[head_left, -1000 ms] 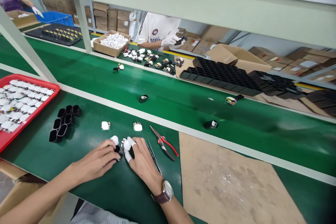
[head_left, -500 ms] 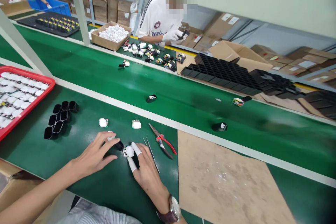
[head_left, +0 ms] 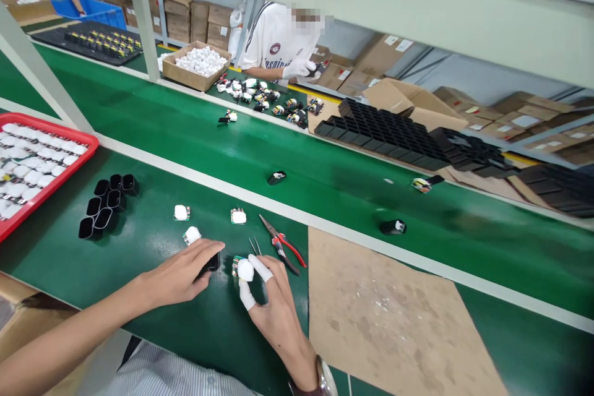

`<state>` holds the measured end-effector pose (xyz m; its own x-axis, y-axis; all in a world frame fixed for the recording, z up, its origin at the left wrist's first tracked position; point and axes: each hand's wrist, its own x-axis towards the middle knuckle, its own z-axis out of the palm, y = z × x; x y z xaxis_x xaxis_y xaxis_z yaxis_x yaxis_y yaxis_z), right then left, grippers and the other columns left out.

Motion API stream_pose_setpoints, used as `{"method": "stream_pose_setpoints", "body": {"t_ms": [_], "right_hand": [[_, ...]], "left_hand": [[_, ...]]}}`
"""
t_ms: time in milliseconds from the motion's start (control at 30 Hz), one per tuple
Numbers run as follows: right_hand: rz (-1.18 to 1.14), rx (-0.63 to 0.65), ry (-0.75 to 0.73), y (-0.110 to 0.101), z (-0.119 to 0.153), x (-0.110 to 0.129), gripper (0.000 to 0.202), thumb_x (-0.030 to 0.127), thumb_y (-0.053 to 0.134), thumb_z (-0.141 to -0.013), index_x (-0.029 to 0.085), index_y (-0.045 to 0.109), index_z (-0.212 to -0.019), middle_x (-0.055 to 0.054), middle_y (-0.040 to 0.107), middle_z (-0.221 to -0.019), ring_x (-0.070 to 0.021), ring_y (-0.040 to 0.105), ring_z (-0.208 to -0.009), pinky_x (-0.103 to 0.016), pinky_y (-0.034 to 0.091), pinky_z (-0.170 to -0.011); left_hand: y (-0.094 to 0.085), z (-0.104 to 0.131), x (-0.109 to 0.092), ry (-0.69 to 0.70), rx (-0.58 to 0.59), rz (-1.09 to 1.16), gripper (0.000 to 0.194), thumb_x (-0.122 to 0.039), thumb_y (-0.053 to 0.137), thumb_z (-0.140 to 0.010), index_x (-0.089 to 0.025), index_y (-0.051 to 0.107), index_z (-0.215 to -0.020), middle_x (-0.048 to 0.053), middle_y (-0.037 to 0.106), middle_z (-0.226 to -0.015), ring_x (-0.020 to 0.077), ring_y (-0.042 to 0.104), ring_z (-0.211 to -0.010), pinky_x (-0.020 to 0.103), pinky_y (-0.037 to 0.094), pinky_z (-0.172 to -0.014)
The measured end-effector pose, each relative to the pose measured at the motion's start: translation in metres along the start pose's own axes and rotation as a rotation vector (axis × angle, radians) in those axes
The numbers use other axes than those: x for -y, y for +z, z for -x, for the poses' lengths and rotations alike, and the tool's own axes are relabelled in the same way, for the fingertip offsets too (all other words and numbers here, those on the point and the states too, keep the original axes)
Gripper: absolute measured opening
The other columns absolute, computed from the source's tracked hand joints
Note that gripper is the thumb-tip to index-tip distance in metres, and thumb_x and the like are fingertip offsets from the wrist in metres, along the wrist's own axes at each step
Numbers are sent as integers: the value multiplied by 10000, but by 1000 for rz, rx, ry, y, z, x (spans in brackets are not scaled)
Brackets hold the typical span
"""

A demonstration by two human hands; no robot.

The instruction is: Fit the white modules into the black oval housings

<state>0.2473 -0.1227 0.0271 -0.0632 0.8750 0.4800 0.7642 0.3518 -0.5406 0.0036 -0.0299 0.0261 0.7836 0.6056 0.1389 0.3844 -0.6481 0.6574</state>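
Note:
My left hand (head_left: 183, 273) is closed around a small black plastic housing (head_left: 213, 262), mostly hidden by the fingers. In my right hand (head_left: 278, 300), between thumb and forefinger in white finger cots, is a small circuit board (head_left: 244, 269) with a white padded top. A short gap separates board and housing. Just beyond my left hand lies another white-topped board (head_left: 192, 235), with two more, a left one (head_left: 182, 213) and a right one (head_left: 238, 216), farther back. Tweezers (head_left: 255, 247) lie partly hidden behind my right hand, beside red-handled pliers (head_left: 282, 244).
Several empty black housings (head_left: 103, 218) stand at left, near a red tray (head_left: 95, 143) of white-topped boards. A cardboard sheet (head_left: 385, 309) covers the bench at right. Beyond runs a green conveyor (head_left: 325, 179) carrying a few parts; a gloved co-worker (head_left: 278, 43) works across it.
My left hand has closed around the black housing. My right hand has moved right with the board, away from the housing. Parts on the conveyor have shifted slightly right.

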Motion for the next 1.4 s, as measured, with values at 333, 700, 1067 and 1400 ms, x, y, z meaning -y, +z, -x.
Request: {"method": "stream_pose_setpoints", "body": {"t_ms": [333, 700, 1067, 1400], "right_hand": [[-15, 26, -94, -7, -2, 11, 688, 68, 635, -989, 195, 379, -1614, -168, 636, -1289, -300, 603, -1235, -511, 596, -1013], [107, 147, -108, 0, -6, 13, 711, 99, 611, -1003, 193, 307, -1640, -183, 659, -1273, -333, 625, -1208, -520, 631, -962], [156, 250, -58, -4, -8, 14, 716, 203, 566, -1044, 170, 233, -1676, -210, 615, -1420, -374, 608, -1310, -568, 636, -984], [152, 256, -201, 9, -11, 10, 334, 97, 536, -1018, 190, 654, -1316, -167, 637, -1443, -337, 596, -1356, -530, 627, -1018]], "left_hand": [[32, -6, 13, -48, -47, 225, 720, -216, 624, -1032, -326, 251, -1638, 128, 598, -1434, 287, 625, -1320, 521, 550, -1119], [36, 0, 17, 83, -120, 194, 739, -188, 575, -1049, -281, 188, -1672, 169, 593, -1465, 290, 576, -1364, 523, 554, -1103], [40, 1, 17, 43, -137, 214, 765, -215, 601, -1043, -286, 179, -1677, 154, 613, -1477, 288, 611, -1363, 512, 569, -1106], [35, 2, 11, -44, -30, 291, 819, -145, 596, -982, -280, 170, -1669, 143, 588, -1545, 275, 636, -1376, 462, 592, -1098]]}}
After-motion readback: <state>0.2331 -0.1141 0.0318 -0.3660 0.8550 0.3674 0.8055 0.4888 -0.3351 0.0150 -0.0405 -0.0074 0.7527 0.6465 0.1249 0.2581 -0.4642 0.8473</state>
